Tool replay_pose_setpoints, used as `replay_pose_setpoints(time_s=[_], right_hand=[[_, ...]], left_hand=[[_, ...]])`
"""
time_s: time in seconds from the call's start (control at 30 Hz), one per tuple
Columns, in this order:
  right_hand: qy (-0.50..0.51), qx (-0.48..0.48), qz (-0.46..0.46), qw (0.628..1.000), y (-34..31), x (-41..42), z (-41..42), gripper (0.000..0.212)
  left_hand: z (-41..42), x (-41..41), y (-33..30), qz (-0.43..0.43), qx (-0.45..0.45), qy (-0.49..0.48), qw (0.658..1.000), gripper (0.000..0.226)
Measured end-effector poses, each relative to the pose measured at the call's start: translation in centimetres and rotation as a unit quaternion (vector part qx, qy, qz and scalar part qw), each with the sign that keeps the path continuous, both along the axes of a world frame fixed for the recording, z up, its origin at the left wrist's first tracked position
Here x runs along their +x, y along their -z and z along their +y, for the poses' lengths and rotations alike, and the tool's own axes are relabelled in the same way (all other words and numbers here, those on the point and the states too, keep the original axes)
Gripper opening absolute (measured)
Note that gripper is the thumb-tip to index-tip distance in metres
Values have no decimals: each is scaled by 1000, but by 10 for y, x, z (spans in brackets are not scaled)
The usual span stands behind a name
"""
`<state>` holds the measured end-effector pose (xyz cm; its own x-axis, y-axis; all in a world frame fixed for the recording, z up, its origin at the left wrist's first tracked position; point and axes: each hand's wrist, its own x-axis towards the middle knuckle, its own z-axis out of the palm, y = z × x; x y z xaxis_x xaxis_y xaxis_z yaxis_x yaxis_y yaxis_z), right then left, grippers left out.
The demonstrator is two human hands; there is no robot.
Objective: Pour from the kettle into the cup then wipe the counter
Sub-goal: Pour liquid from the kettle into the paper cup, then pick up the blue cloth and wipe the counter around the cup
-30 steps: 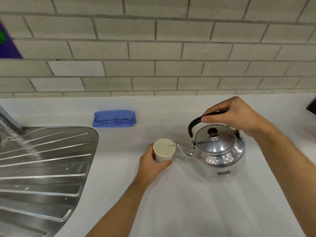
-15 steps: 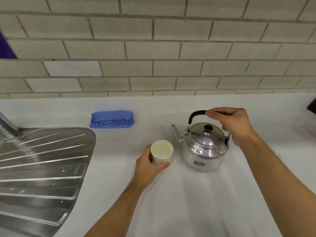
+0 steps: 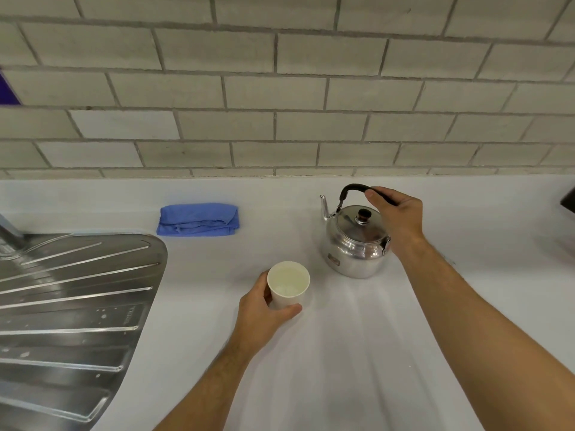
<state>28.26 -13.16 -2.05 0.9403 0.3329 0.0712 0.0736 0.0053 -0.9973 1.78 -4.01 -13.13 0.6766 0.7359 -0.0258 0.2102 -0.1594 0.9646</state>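
Note:
A shiny steel kettle (image 3: 354,247) stands upright on the white counter (image 3: 342,353), spout pointing left and away. My right hand (image 3: 396,217) grips its black handle from above. A white paper cup (image 3: 288,284) with pale liquid in it stands in front and left of the kettle. My left hand (image 3: 264,315) is wrapped around the cup's lower left side. A folded blue cloth (image 3: 198,219) lies at the back left, near the wall, apart from both hands.
A ribbed steel sink drainboard (image 3: 68,306) takes up the left side. A grey brick wall (image 3: 280,88) closes off the back. A dark object (image 3: 567,200) pokes in at the right edge.
The kettle went from tilted, spout over the cup, to upright, and moved back and to the right onto the counter. My left hand stayed on the cup.

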Motion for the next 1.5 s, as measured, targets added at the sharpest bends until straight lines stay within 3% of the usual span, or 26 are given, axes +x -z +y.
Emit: replay_pose_setpoints(time_s=[0.13, 0.33, 0.47, 0.6, 0.73, 0.87, 1.1, 1.27, 1.4, 1.5], right_hand=[[1, -11, -16, 1000, 5, 7, 5, 20], [-16, -100, -63, 993, 3, 13, 2, 18], [-25, -147, -97, 984, 3, 10, -4, 34], [29, -238, -264, 934, 1, 5, -6, 37], [0, -181, -360, 915, -17, -17, 12, 33], [-102, -137, -318, 933, -32, -44, 47, 30], [-231, -235, -132, 935, -33, -86, 145, 15], [-234, -310, 26, 921, -4, -113, 212, 33], [-203, -365, 58, 907, 26, -124, 245, 30], [-196, -391, 66, 897, 44, -130, 260, 26]], left_hand=[[0, 0, -1, 8, 3, 0, 1000, 74], [2, 1, -6, 33, 2, 12, 999, 73], [7, 0, -10, 52, 10, 24, 998, 72], [18, -6, -17, 72, 58, 45, 995, 69], [36, -13, -27, 103, 60, -4, 993, 52], [65, -22, -42, 111, 57, -77, 989, 28], [145, -34, -54, 122, 50, -185, 974, 20], [207, -34, -47, 135, 47, -197, 970, 11], [243, -35, -33, 174, 11, -170, 970, 38], [260, -34, -23, 226, 44, -124, 965, 54]])
